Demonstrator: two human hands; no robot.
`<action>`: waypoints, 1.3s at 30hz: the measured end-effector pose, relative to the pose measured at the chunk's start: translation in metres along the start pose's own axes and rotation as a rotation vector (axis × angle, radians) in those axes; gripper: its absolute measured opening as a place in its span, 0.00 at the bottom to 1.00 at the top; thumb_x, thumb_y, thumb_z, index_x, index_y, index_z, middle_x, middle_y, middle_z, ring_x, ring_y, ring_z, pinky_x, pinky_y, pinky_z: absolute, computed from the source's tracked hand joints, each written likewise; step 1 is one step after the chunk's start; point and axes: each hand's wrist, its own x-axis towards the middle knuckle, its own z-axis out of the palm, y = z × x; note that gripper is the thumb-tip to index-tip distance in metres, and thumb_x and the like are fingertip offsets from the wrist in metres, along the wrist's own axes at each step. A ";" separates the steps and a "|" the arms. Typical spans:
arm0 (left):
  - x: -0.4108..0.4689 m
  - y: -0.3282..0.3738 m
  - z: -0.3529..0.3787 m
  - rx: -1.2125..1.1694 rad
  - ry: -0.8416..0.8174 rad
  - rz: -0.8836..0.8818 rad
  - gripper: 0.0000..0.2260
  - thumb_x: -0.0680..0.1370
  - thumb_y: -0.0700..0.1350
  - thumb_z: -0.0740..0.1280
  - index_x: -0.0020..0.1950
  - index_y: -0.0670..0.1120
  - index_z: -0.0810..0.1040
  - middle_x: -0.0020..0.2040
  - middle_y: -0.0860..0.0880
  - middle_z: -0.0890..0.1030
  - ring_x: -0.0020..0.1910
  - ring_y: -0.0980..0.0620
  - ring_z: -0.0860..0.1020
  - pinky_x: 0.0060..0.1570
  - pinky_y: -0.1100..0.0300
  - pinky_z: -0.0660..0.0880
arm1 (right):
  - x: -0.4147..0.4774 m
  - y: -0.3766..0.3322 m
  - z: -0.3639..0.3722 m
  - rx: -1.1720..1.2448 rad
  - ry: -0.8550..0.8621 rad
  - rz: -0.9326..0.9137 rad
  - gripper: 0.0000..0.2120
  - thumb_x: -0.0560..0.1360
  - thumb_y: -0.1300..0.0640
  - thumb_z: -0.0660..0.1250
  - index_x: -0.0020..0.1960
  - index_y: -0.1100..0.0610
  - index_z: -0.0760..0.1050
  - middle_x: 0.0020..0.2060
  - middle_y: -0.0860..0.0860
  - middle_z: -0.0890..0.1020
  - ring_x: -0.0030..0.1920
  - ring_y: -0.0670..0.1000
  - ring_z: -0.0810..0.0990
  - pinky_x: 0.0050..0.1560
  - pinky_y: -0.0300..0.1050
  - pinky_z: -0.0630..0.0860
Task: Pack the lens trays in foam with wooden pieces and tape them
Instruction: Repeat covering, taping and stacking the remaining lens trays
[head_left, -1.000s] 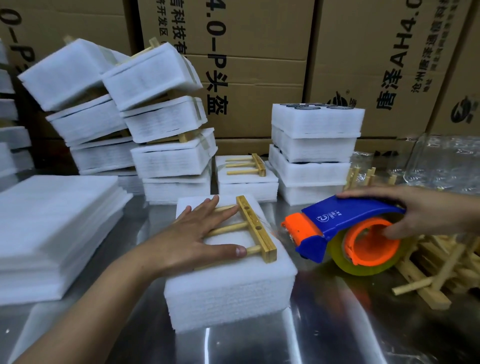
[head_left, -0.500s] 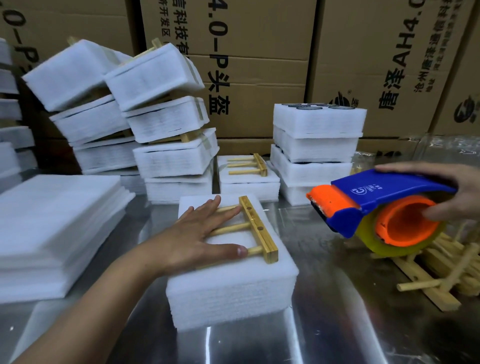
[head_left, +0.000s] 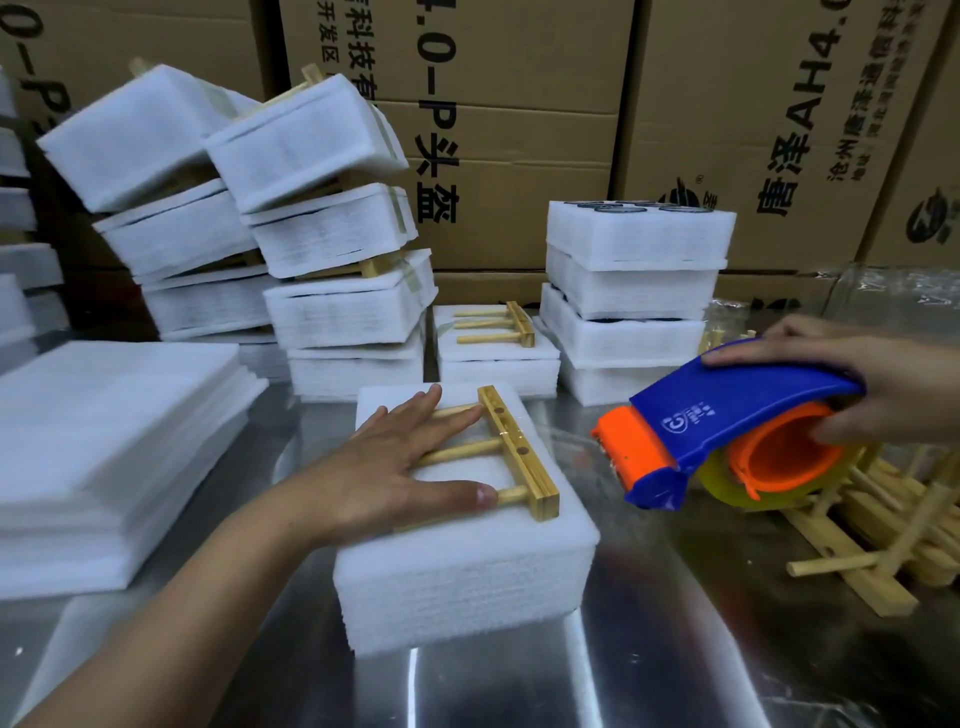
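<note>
A white foam block (head_left: 462, 571) sits in the middle of the metal table (head_left: 649, 665). On its top lies a wooden piece (head_left: 519, 452) with three dowels. My left hand (head_left: 400, 467) presses flat on the dowels, fingers straight. To the right, in the air just beside the block, my right hand (head_left: 872, 384) grips a blue and orange tape dispenser (head_left: 717, 441) holding a roll of clear tape; its orange nose points at the block's right edge.
Taped foam packs (head_left: 332, 306) lean in piles at the back left. A stack of foam trays (head_left: 634, 291) stands behind at right, and a low pack with a wooden piece (head_left: 493, 338) sits between. Flat foam sheets (head_left: 104, 441) lie left. Loose wooden pieces (head_left: 857, 535) lie right. Cardboard boxes (head_left: 519, 130) stand behind.
My right hand lifted the tape dispenser off the table, swung it up and right, then brought it back slightly left toward the block. My left hand stayed pressed on the wooden piece.
</note>
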 end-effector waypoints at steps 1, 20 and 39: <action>0.000 0.000 0.000 -0.003 0.000 -0.002 0.29 0.62 0.73 0.58 0.60 0.81 0.49 0.67 0.71 0.39 0.61 0.72 0.33 0.64 0.68 0.36 | -0.009 0.004 -0.006 -0.006 -0.020 0.021 0.42 0.67 0.62 0.75 0.67 0.28 0.61 0.58 0.30 0.65 0.57 0.34 0.69 0.57 0.36 0.69; 0.006 -0.001 0.002 0.013 0.041 -0.013 0.42 0.56 0.77 0.54 0.70 0.73 0.53 0.77 0.61 0.42 0.74 0.65 0.40 0.69 0.64 0.35 | 0.049 -0.022 0.016 0.086 -0.395 0.054 0.43 0.72 0.66 0.67 0.59 0.18 0.56 0.56 0.40 0.67 0.51 0.48 0.74 0.43 0.41 0.77; 0.005 0.000 0.002 0.055 0.012 0.001 0.32 0.61 0.75 0.57 0.64 0.79 0.49 0.77 0.60 0.41 0.74 0.64 0.38 0.71 0.61 0.36 | 0.058 -0.018 0.015 0.207 -0.486 0.133 0.40 0.72 0.67 0.66 0.58 0.20 0.61 0.58 0.41 0.71 0.46 0.45 0.76 0.36 0.32 0.73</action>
